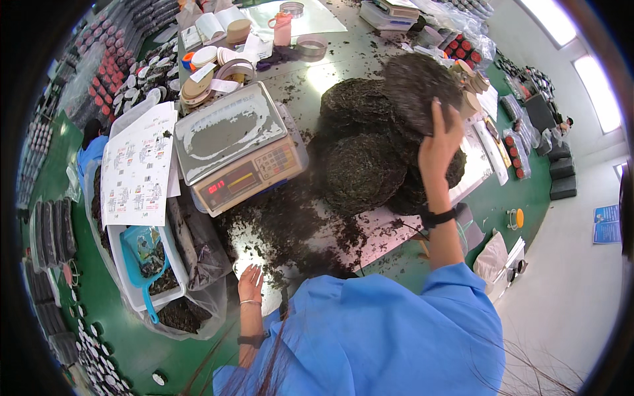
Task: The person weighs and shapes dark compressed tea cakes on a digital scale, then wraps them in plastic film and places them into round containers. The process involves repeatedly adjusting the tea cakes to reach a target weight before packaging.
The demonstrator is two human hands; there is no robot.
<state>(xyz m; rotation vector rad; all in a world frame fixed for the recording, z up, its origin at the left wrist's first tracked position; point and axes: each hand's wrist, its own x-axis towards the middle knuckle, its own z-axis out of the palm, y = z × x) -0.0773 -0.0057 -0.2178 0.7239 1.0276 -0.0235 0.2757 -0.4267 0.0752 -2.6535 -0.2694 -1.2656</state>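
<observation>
My right hand [441,143] grips a round disc of what looks like dried seaweed [418,89], raised over the far right of the piles and blurred at its edge. Below it, several stacks of similar dark discs [364,171] stand close together on the metal table [376,227]. At the near table edge, my left hand [251,284] holds nothing, its fingers extended beside scattered dark flakes [297,213]. Left of the stacks sits a digital scale [247,175], its display lit. Only a pale film and residue lie on its metal pan [230,131].
A white tub [181,270] with a blue dustpan [143,252] stands left of the table, under printed sheets [138,173]. Paper discs, metal rings and a pink bottle [283,29] occupy the far side. Wrapped packs [460,49] lie far right. Another person [91,143] is at left.
</observation>
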